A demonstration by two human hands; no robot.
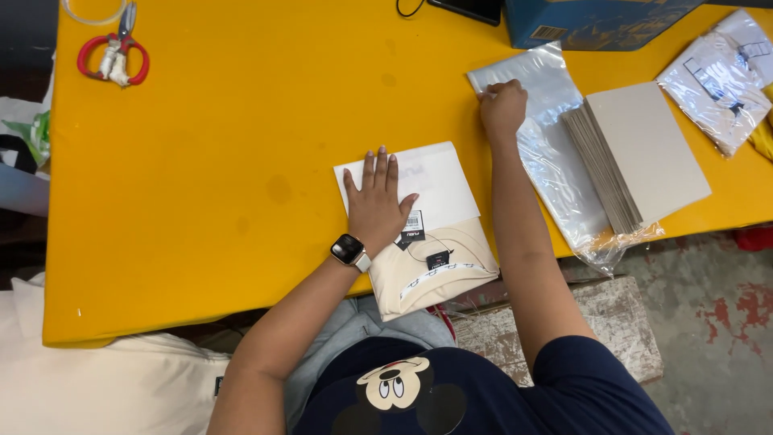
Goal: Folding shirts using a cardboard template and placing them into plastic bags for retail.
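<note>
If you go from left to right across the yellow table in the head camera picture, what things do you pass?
Red-handled scissors → left hand flat on the folded cream shirt → right hand on the clear plastic bags → grey cardboard stack → bagged garment.

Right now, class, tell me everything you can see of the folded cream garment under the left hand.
The folded cream fabric garment lies flat at the near edge of the yellow table, slightly overhanging it. A white paper sheet covers its far half. Black hang tags on thin strings rest on top. The left hand presses flat on the paper over it.

Navy short-sleeve tee w/ cartoon mouse print, smartwatch (349, 249) w/ pale band, light denim, bare forearms
</note>
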